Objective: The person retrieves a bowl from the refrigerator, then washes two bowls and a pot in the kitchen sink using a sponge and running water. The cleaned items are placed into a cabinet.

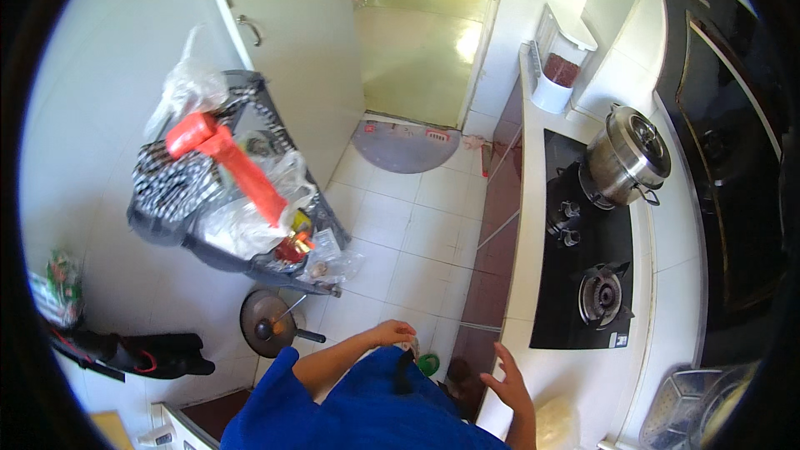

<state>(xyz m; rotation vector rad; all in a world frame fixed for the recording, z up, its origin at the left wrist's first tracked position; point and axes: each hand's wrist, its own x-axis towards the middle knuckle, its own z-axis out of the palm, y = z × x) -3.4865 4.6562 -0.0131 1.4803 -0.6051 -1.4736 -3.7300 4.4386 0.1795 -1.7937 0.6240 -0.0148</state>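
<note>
My left hand [392,332] hangs in front of my blue shirt, its fingers loosely curled; whether anything is in it cannot be told. Near the counter's front edge, my right hand [509,381] is raised with thumb and fingers apart, holding nothing. To its upper right lies a black glass gas hob [562,287] with a bare burner [605,295]. A lidded stainless steel pot [615,156] stands on the hob's far burner. A clear plastic bag [556,420] with pale contents sits on the white countertop [578,381] beside my right forearm.
A rack [187,231] piled with plastic bags, checked cloth and a red wrapped object [244,169] stands at the left. A lidded pan [267,324] is below it. A grey mat [406,147] lies at the doorway. A grain dispenser [559,75] stands on the counter's far end.
</note>
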